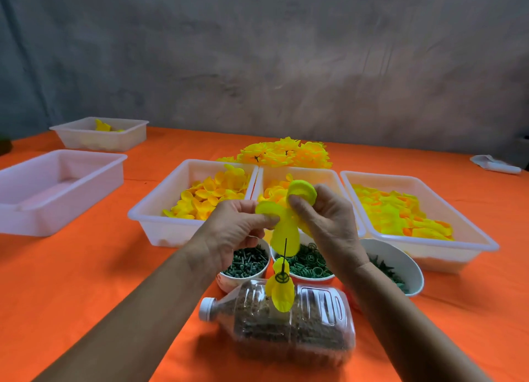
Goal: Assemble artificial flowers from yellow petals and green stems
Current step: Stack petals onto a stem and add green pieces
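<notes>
Pinching a yellow petal layer between both hands, the left hand gripping one lobe and the right hand another, the person holds it above a thin green stem that already carries petals; finished flowers lie heaped behind, so work looks well begun; three white trays hold loose petals, cups hold green parts, much remains.

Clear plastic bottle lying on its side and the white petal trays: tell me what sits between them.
Three white bowls of green plastic parts, in the head view.
</notes>
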`<state>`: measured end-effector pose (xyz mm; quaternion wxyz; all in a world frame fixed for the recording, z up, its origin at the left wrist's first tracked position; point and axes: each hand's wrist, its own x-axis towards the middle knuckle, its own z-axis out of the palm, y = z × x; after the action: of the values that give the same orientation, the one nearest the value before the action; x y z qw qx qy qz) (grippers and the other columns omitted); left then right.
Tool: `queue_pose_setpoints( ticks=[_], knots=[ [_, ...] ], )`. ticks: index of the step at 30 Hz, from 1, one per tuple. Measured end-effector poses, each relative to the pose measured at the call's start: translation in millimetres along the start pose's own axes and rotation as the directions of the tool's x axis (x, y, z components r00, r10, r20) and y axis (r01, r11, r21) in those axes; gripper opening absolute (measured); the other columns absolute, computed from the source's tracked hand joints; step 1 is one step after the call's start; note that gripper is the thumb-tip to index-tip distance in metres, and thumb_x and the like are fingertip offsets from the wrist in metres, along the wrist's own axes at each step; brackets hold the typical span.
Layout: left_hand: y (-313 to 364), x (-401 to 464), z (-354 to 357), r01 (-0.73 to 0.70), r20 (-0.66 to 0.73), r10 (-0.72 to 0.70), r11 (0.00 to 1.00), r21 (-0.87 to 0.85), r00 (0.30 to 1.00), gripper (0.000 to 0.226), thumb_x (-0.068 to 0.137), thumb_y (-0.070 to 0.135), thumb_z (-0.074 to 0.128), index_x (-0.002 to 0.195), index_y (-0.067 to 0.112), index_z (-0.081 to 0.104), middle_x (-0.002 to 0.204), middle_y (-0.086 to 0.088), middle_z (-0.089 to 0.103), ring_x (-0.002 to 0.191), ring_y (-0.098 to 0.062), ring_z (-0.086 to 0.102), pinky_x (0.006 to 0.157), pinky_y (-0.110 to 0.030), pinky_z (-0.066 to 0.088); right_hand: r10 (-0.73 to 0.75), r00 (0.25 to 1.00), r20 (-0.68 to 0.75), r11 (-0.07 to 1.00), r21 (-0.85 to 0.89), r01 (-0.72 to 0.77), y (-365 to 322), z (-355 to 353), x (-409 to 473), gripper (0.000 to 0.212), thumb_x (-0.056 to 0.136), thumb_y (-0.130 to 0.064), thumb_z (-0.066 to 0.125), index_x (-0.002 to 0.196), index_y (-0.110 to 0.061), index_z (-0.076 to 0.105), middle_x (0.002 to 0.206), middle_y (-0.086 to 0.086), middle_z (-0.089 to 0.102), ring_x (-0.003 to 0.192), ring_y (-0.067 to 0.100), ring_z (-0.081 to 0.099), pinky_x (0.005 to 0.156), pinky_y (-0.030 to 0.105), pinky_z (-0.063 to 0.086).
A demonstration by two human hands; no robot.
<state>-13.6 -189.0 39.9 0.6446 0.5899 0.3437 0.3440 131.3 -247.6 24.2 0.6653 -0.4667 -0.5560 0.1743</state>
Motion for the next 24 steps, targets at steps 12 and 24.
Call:
queue_pose_setpoints(
  ticks=[12, 24],
  knots=[
    [-1, -8, -1, -0.285, -0.051, 0.289, 0.956, 0.064, 0.956, 0.019, 0.075, 0.005, 0.072, 0.063, 0.019, 0.068, 0.051, 0.008, 0.060, 0.046, -0.004, 0.048, 0.047, -0.016, 0.039, 0.192, 0.975, 0.114, 0.960, 0.183, -0.211, -16, -15, -8, 0.029, 0.057, -0.011, 0.075, 0.084, -0.006, 0.069, 0.079, 0.005, 0.073, 0.069, 0.013, 0.066, 0.063, 0.020, 0.050],
    [-1, -25, -4, -0.402, 0.013, 0.402, 0.913, 0.073, 0.916, 0.007, 0.064, 0.015, 0.075, 0.066, 0.012, 0.068, 0.051, 0.005, 0.059, 0.047, -0.005, 0.047, 0.049, -0.016, 0.042, 0.160, 0.974, 0.163, 0.984, 0.050, -0.170, -24, -15, -24, 0.014, 0.075, -0.018, 0.074, 0.083, -0.006, 0.073, 0.083, 0.021, 0.070, 0.075, 0.022, 0.061, 0.073, 0.035, 0.048]
  ],
)
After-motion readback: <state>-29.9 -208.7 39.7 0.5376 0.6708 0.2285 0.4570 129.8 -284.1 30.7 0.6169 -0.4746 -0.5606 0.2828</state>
